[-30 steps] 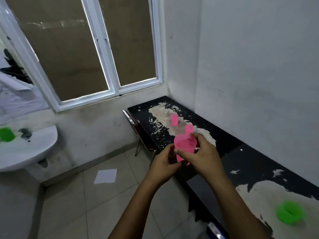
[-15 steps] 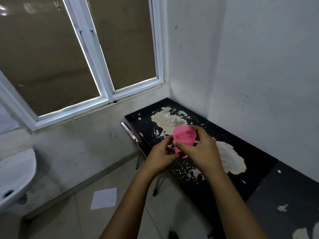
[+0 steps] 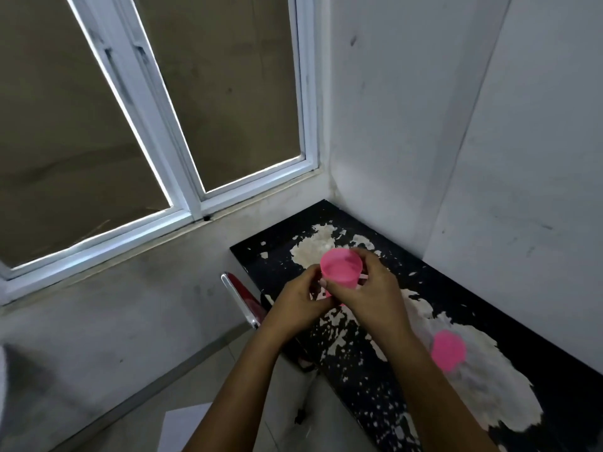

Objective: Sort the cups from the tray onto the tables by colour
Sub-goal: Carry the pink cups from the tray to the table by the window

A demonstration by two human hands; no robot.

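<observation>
White-framed window (image 3: 182, 132) with brown-tinted panes fills the upper left, set in a scuffed white wall (image 3: 424, 109). Red chair with a chrome edge (image 3: 243, 301) stands just beside the counter's near end. White sheet of paper (image 3: 186, 425) lies flat on the pale tiled floor (image 3: 254, 386).

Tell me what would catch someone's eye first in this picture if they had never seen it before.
The bright pink cup held up in the middle, with the left hand and the right hand both gripping it above the far end of the black table, whose top is peeling in pale patches. A second pink cup stands on the table near the right forearm, and a large white-framed window fills the upper left.
</observation>
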